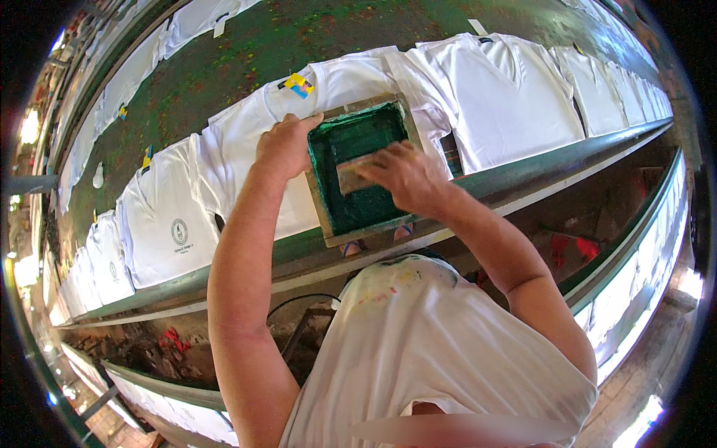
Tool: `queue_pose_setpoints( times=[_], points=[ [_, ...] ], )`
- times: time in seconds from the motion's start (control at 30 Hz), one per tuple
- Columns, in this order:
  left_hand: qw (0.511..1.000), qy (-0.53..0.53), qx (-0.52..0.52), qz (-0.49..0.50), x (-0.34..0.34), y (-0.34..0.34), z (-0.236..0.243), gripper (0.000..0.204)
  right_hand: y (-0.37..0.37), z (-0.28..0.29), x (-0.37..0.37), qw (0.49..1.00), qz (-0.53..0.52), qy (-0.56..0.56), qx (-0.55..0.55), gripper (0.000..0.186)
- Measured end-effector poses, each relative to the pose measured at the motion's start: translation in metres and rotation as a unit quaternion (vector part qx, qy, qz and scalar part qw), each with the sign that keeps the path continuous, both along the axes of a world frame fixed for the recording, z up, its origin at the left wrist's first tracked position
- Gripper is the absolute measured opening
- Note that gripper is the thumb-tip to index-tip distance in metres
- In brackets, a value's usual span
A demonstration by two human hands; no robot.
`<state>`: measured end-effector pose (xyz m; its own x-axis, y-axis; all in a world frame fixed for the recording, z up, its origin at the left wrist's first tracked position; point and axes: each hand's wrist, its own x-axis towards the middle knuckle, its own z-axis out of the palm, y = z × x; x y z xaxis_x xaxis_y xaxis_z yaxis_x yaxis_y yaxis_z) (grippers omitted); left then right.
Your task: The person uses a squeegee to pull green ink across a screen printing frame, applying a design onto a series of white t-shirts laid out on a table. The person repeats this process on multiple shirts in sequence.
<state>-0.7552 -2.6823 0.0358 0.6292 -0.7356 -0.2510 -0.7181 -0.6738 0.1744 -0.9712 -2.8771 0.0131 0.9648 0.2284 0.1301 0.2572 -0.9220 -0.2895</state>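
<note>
My left hand (286,142) grips the upper-left corner of a square screen frame (323,213) with green ink inside, which lies over a white T-shirt (258,194) on the long green table (153,112). My right hand (403,172) is closed on a pale flat squeegee (349,175), held inside the frame on the green-inked mesh; the hand is slightly blurred. The shirt's collar, with a yellow tag (297,85), shows above the frame. The shirt's surface under the frame is hidden.
A row of white shirts (508,104) runs along the table both ways, those at left (160,209) bearing small dark prints. More shirts lie on the far side (190,22). Behind and below me is another rack of shirts (635,276), with a dark trough and red scraps (575,246) between.
</note>
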Motion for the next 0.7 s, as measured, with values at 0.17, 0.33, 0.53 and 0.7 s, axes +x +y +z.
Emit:
queue_pose_setpoints(
  times=[0.17, 0.33, 0.53, 0.7],
  points=[
    [1.000, 0.019, -0.006, 0.003, 0.002, 0.000, -0.002, 0.100, 0.019, 0.009, -0.049, 0.999, 0.029, 0.021, 0.029, 0.055],
    [1.000, 0.020, -0.001, 0.008, 0.003, 0.000, -0.003, 0.108, -0.012, 0.024, -0.028, 0.984, 0.079, 0.145, 0.066, 0.051],
    [1.000, -0.005, -0.010, -0.013, 0.001, 0.001, 0.000, 0.087, -0.047, 0.019, 0.066, 0.995, 0.010, 0.057, 0.079, 0.042],
    [1.000, -0.002, -0.004, 0.004, 0.000, -0.001, -0.002, 0.101, -0.036, 0.010, 0.056, 1.000, -0.006, 0.003, -0.017, 0.046]
  ],
)
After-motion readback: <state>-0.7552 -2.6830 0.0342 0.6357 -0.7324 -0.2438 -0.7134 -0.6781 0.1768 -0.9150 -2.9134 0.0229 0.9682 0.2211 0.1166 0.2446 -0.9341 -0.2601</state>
